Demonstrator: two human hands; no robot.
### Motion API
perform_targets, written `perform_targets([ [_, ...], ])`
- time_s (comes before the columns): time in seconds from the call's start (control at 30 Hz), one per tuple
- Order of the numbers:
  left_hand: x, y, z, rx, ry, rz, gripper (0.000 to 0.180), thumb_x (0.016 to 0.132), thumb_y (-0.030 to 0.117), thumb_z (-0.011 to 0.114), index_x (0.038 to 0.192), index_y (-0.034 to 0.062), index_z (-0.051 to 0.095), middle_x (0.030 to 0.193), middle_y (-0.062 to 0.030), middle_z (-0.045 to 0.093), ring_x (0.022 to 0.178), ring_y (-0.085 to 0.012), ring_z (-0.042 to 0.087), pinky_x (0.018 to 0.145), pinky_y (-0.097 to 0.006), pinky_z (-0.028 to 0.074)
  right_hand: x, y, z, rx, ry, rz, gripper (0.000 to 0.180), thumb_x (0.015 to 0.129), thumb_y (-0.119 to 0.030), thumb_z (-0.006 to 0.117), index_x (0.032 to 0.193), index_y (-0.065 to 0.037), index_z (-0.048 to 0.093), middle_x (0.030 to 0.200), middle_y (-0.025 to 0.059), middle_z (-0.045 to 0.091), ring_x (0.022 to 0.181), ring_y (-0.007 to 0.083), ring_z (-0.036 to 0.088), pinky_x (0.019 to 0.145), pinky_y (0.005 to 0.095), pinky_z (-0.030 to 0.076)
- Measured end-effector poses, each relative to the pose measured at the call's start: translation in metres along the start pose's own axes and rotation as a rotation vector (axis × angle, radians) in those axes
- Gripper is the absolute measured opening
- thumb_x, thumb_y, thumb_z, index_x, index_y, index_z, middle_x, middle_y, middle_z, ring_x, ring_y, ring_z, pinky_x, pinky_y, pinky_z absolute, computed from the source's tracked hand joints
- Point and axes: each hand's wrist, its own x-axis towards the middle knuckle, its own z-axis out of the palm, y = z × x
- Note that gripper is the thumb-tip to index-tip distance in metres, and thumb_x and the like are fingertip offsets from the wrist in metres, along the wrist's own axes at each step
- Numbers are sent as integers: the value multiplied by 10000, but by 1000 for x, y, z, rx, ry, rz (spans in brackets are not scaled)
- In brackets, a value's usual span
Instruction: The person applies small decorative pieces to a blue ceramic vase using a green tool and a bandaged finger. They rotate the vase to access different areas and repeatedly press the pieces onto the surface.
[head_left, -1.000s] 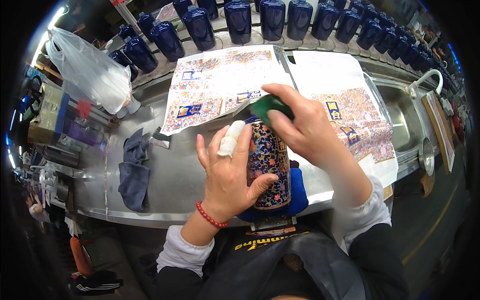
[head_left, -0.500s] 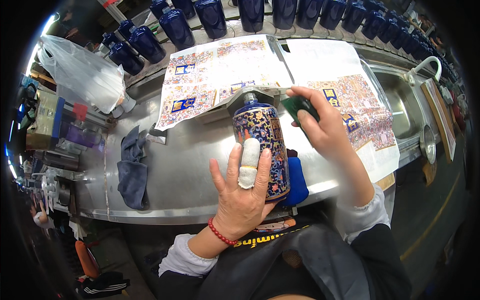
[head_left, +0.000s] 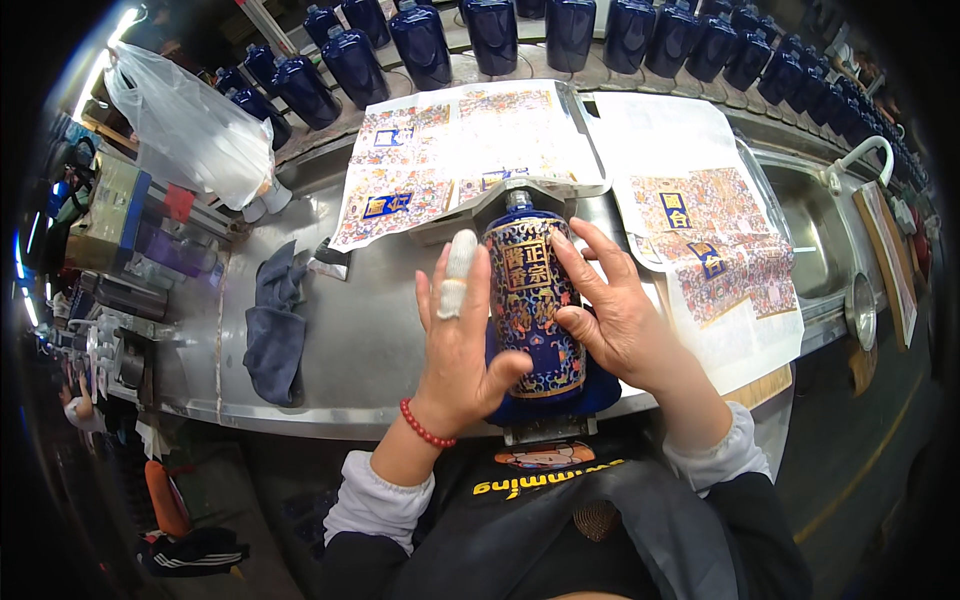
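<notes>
Turned since the earlier frame, gold-lettered side now showing, a patterned bottle [head_left: 545, 345] rests between two hands: left hand [head_left: 460, 350] fingers straight, slightly spread alongside it, blue cloth [head_left: 603, 388] beneath at the counter's [head_left: 360, 345] edge, right hand [head_left: 622, 328] fingers wide opposite; light, even pressure would likely keep the pattern smooth
</notes>
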Motion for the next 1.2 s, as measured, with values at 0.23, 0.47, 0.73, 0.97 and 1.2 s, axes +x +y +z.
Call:
perform_targets([
  [0.23, 19, -3, 2, 95, 18, 29, 948, 950, 677, 563, 1567, -15, 368, 1542, -219, 466, 1493, -448, 296, 1210, -654, 43, 6, 4, -6, -17, -24, 11, 649, 984, -332, 674, 1547, -93, 457, 1544, 281, 385, 1351, 486, 449, 1131, 501, 397],
  [0.47, 20, -2, 1, 122, -1, 31, 958, 942, 679, 573, 1569, -13, 362, 1560, -248, 419, 1473, -448, 328, 1204, -664, 77, 13, 15, -5, 18, -28, -9, 656, 990, -328, 674, 1544, -61, 445, 1507, 272, 432, 1341, 459, 473, 1129, 476, 399],
  [0.73, 10, -9, -3, 112, -60, 114, 930, 940, 700, 545, 1588, 53, 382, 1588, -194, 428, 1496, -467, 277, 1196, -669, 53, -10, 10, -16, 95, -145, 0, 707, 997, -402, 663, 1580, -90, 416, 1598, 244, 342, 1437, 417, 421, 1159, 450, 388],
  [0.97, 12, -10, -3, 127, -92, 138, 1078, 832, 774, 626, 1600, 64, 365, 1613, -229, 373, 1504, -470, 261, 1193, -679, 44, -20, 17, -9, 115, -221, -9, 973, 874, -506, 769, 1627, -93, 310, 1614, 237, 315, 1468, 408, 382, 1191, 459, 350],
  [1.2, 12, -13, -2, 123, -101, 155, 1108, 810, 793, 632, 1605, 72, 355, 1624, -238, 345, 1502, -460, 268, 1184, -698, 56, -25, 21, -8, 121, -226, -28, 1027, 848, -515, 793, 1628, -73, 293, 1620, 222, 316, 1491, 390, 351, 1208, 453, 325],
])
